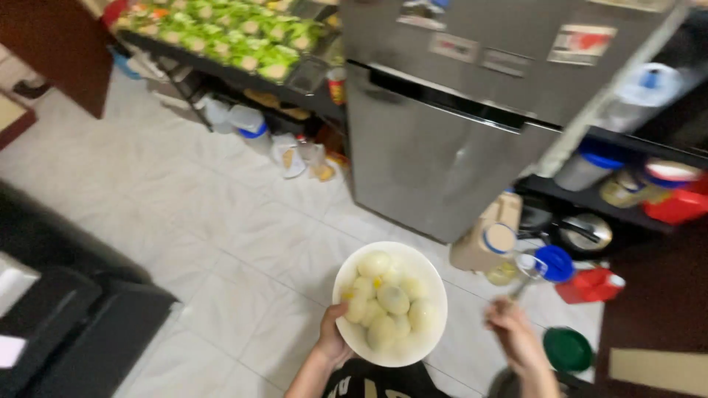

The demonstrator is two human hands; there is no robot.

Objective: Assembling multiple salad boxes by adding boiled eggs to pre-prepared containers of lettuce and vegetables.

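Weight sits in your white bowl (389,302) of smooth pale pieces (389,306), so keep your left hand (333,335) clamped on its rim, while your right hand (514,335) is closed on a thin utensil (520,289).

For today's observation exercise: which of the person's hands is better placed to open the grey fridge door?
Probably the right hand: it carries only a thin utensil, while the left hand supports the round white bowl of pale peeled pieces.
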